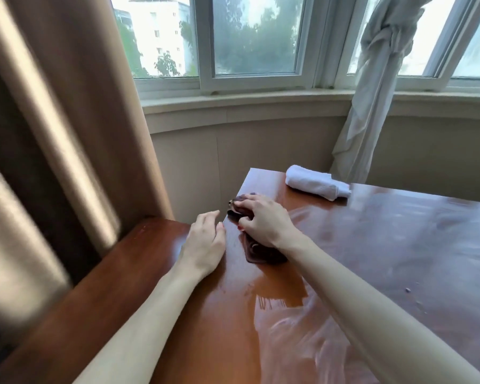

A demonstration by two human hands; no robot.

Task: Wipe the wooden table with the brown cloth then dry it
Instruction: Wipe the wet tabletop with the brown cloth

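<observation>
My right hand (263,220) presses flat on the brown cloth (257,252) near the wooden table (385,245)'s far left edge. My left hand (205,239) rests open and empty at that edge. A rolled white towel (316,182) lies at the far corner.

Middle of brown cloth (257,252) hidden under right hand (263,220); only ends showing, near left edge of wooden table (385,245). Table cut off by right and bottom picture edges. Both forearms cut off at bottom edge. Beige curtain (53,128) at left blurred. Small specks near right edge too small to identify.
</observation>
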